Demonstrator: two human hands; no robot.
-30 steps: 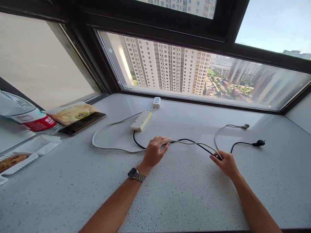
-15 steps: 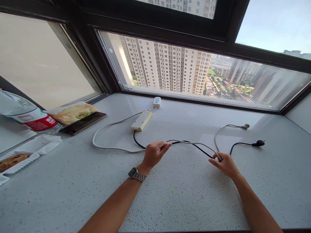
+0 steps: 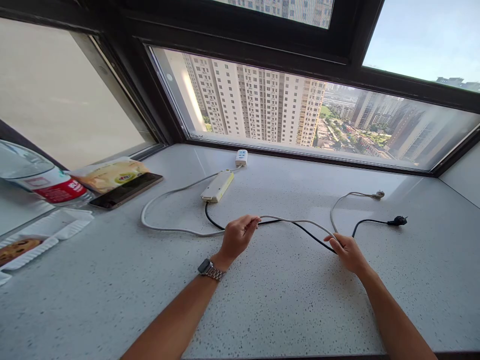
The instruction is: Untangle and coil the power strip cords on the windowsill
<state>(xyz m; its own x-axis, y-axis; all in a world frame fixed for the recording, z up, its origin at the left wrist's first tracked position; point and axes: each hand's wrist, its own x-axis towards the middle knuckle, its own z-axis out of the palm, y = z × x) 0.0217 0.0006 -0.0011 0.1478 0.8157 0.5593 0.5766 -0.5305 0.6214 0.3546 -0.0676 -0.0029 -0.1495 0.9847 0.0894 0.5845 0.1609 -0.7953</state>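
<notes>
A white cable [image 3: 296,222] and a black cable [image 3: 311,236] run side by side across a speckled white sill [image 3: 262,295]. My left hand [image 3: 237,236], with a metal watch on its wrist, pinches both cables and holds them slightly off the surface. To the right, my right hand [image 3: 347,250] is closed on the same two cables. The white cable ends in a plug [image 3: 379,194] and the black one in a black plug [image 3: 401,220], both lying past my right hand. The cables lead back to a white power strip [image 3: 217,186].
A small white plug adapter [image 3: 242,157] lies by the window frame. At the left are a phone [image 3: 125,190], a snack packet [image 3: 112,175], a water bottle [image 3: 41,180] lying on its side and a white tray with a cookie [image 3: 22,247]. Large windows rise behind the sill.
My left hand has gone from resting over the cables to pinching and lifting them a little. My right hand has shifted slightly right along the cables.
</notes>
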